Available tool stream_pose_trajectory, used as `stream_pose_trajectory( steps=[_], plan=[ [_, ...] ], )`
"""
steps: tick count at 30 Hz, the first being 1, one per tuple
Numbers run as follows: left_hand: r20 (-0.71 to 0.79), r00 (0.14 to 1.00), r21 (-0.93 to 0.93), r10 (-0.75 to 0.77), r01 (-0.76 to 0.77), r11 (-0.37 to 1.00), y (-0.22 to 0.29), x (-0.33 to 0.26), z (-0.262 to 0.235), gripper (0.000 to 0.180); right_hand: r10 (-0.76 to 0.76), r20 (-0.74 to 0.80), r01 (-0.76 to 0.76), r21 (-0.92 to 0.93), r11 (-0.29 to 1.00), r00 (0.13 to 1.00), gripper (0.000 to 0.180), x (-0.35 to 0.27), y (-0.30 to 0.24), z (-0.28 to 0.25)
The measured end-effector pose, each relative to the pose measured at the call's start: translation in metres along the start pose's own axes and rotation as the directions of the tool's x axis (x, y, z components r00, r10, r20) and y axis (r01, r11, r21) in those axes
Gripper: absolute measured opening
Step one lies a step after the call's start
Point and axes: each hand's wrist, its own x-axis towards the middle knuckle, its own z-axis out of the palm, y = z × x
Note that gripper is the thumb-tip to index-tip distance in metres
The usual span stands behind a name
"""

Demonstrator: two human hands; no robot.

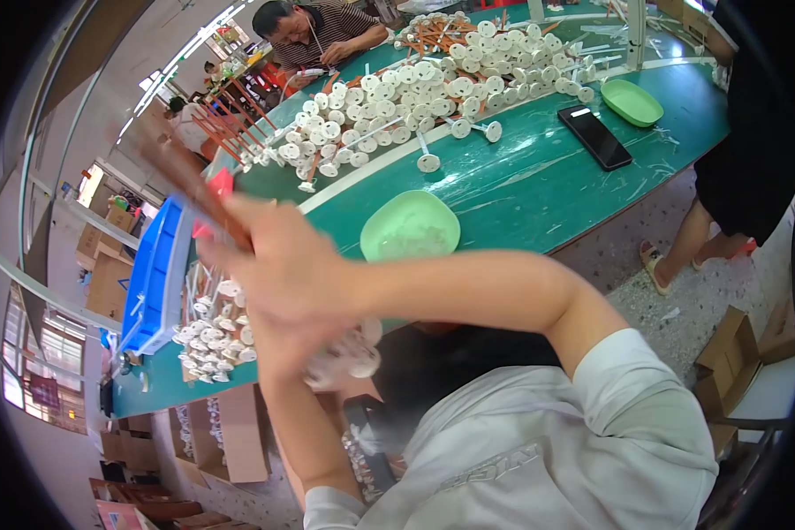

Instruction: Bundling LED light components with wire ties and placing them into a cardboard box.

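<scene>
My right hand (296,261) is closed round brown rods (212,208), blurred by motion, which stick out toward the upper left. Just below it, partly covered, is my left hand (278,340), its fingers hidden and smeared. White round ends (349,358) show blurred beside the left wrist; they look like the discs on the piled rods. Beyond my right forearm lies a light green dish (411,225) with small clear bits in it. A pile of white disc-ended pieces (216,340) lies left of my hands, beside a blue tray (155,274).
A large heap of white disc-ended rods (415,93) covers the far side of the green table (521,212). A black phone (596,139) and another green dish (632,102) lie at right. One person (322,40) sits across; another stands at right. Cardboard boxes (225,433) stand below.
</scene>
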Motion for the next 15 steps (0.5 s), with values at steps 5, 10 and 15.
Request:
stream_pose_trajectory(
  steps=[5, 10, 15],
  plan=[
    [-0.008, 0.915, -0.349, -0.403, 0.375, 0.859, -0.022, -0.097, 0.053, 0.050, 0.160, 0.307, -0.130, -0.117, 0.985, 0.938, 0.031, -0.084, -0.004, -0.023],
    [0.527, 0.826, -0.476, -0.202, 0.483, 0.735, -0.057, -0.145, 0.079, 0.028, 0.132, 0.563, -0.333, 0.270, 0.903, 0.816, 0.026, -0.144, 0.014, -0.039],
    [0.619, 0.782, -0.555, -0.070, 0.500, 0.665, -0.069, -0.157, 0.092, 0.048, 0.687, 0.515, -0.800, -0.002, 0.600, 0.513, 0.018, -0.168, 0.017, -0.054]
  ],
)
